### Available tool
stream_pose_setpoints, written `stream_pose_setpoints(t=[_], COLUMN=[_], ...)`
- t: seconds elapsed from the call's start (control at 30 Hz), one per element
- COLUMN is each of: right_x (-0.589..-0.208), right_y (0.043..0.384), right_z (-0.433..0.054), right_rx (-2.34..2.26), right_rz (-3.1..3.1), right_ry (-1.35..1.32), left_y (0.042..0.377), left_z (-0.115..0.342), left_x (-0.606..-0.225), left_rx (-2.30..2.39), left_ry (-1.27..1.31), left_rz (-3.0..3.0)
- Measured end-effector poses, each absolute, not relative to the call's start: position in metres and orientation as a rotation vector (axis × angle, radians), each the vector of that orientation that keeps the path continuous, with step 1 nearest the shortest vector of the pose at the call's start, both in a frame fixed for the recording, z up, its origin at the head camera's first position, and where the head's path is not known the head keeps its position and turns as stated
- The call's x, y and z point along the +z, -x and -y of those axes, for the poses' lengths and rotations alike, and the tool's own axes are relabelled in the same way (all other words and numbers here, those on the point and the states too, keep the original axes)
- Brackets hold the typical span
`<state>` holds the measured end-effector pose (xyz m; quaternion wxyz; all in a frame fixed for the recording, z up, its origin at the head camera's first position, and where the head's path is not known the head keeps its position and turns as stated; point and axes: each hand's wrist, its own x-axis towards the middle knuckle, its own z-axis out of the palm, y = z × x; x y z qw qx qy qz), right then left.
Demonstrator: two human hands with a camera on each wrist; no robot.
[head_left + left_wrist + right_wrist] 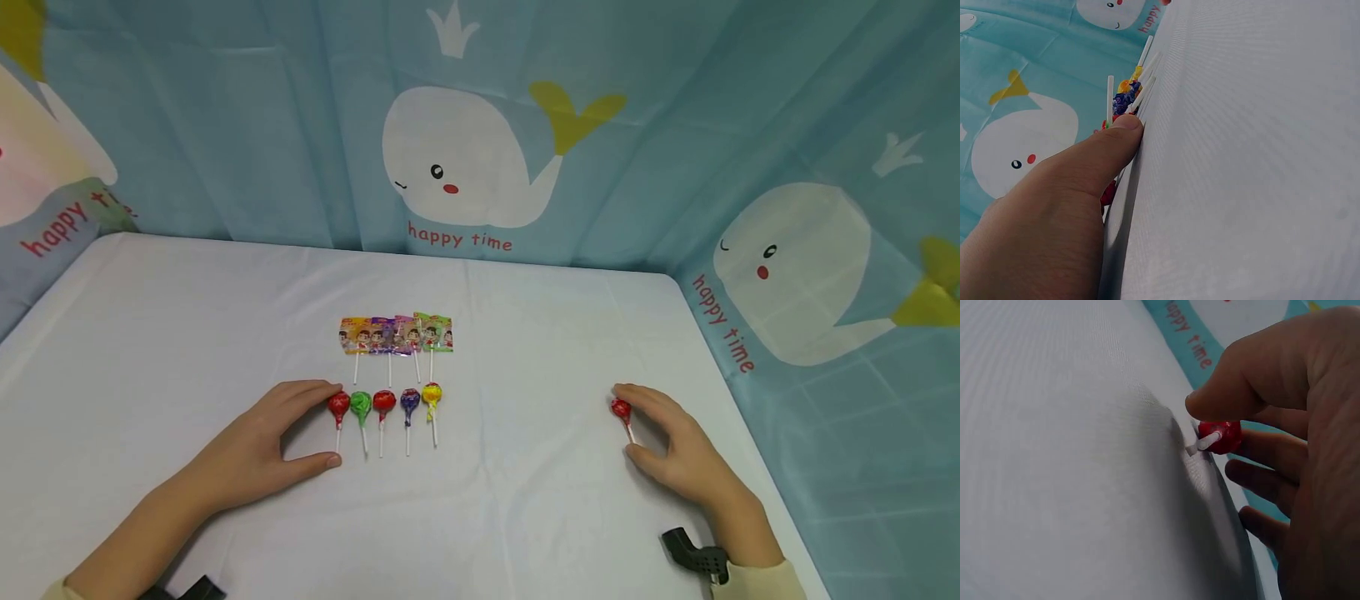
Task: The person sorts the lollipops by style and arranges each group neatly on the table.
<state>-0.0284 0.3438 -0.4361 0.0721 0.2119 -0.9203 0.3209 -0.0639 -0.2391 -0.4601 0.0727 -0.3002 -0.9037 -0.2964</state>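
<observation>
In the head view, five wrapped ball lollipops lie in a row: a red lollipop (pixel 339 404), a green one (pixel 361 403), another red one (pixel 384 402), a purple one (pixel 410 401) and a yellow one (pixel 432 395). My left hand (pixel 262 442) rests at the row's left end, fingertips at the first red head and thumb beside its stick. Far to the right, my right hand (pixel 678 446) lies around a single red lollipop (pixel 621 408). Its fingers reach the head and its thumb is near the stick's end; no pinch shows in the right wrist view.
Above the row lie several flat-wrapped lollipops in orange (pixel 356 335), purple (pixel 382 336), pink (pixel 407 333) and green (pixel 434 332), sticks pointing toward me. Everything is on a white cloth-covered table (pixel 517 350). A blue whale-print curtain (pixel 300 125) borders its back and sides.
</observation>
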Motion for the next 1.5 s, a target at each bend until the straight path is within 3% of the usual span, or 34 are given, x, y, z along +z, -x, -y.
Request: stream_pose_setpoints(t=[1.5], right_x=[-0.4362], right_y=[0.0224], right_z=[-0.3502], right_rx=[0.901], right_rz=[2.853], right_ry=[-0.555], left_y=[0.0628], left_z=[0.2382], left_x=[-0.4582], left_rx=[-0.886], left_ry=[0.884], left_rz=[2.739])
